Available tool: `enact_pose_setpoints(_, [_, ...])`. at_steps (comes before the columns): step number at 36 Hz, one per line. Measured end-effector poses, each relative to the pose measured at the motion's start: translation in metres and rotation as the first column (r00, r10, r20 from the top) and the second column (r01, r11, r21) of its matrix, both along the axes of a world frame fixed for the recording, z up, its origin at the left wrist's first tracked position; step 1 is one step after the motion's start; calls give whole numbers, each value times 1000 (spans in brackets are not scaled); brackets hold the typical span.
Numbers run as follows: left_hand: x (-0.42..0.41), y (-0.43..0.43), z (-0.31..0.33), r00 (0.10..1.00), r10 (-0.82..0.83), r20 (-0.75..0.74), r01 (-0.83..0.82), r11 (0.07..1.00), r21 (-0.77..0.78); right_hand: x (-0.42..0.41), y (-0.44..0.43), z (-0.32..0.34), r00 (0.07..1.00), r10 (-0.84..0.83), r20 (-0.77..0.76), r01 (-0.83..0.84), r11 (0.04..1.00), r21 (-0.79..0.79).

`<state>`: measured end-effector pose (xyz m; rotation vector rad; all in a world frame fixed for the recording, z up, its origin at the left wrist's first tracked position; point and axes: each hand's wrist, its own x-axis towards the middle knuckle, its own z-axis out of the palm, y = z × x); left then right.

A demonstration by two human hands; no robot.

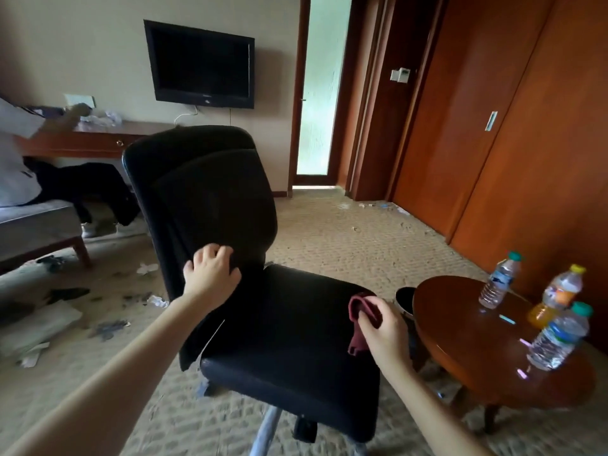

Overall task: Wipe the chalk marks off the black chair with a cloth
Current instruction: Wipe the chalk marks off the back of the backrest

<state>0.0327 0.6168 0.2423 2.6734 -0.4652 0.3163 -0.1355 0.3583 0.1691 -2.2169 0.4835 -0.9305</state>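
Observation:
The black chair (289,340) stands in the middle of the room, its tall backrest turned slightly left. My left hand (212,271) grips the lower left edge of the backrest, fingers curled over it. My right hand (383,327) holds a dark red cloth (360,319) against the right edge of the seat; the cloth hangs folded from my fingers. I can make out no chalk marks on the dark surface.
A round wooden table (467,350) with three plastic bottles (500,279) stands close on the right. Litter lies on the carpet to the left. A person sits on a bench (39,225) at far left beside a desk (98,136). Wooden wardrobe doors line the right wall.

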Motion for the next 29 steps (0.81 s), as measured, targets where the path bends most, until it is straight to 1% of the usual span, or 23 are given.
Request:
enact_pose_setpoints(2, [10,-9,-9,997,-7,-75,10,999,46,20,0,5,1000,17,-11,-17,1000,-2])
enact_pose_setpoints(4, [21,-19,-17,994,-18,-107,26,997,71,38,-1,8,999,35,-20,-35,999,0])
enact_pose_setpoints(12, [70,-63,-34,986,-65,-153,83,990,116,114,-17,10,996,68,-59,-67,997,25])
enact_pose_setpoints(15, [90,-81,-36,977,-90,-191,111,988,103,142,-27,13,995,73,-65,-72,997,12])
enact_pose_setpoints(17, [99,-93,-34,955,-124,-270,137,990,33,159,-32,20,995,66,-70,-63,997,43])
enact_pose_setpoints(21, [109,-120,-12,861,-258,-438,166,957,-237,183,-35,50,996,74,-52,-67,990,128])
enact_pose_setpoints(23, [111,-139,14,785,-298,-544,124,935,-332,194,-36,74,994,84,-72,-73,987,144])
enact_pose_setpoints(26, [114,-165,68,609,-385,-694,8,877,-480,212,-45,116,993,85,-86,-67,979,190])
enact_pose_setpoints(27, [115,-171,88,555,-443,-704,-6,845,-535,218,-49,131,992,92,-88,-70,971,230])
enact_pose_setpoints(29, [119,-181,126,516,-526,-676,0,789,-614,228,-55,163,989,126,-82,-92,938,334])
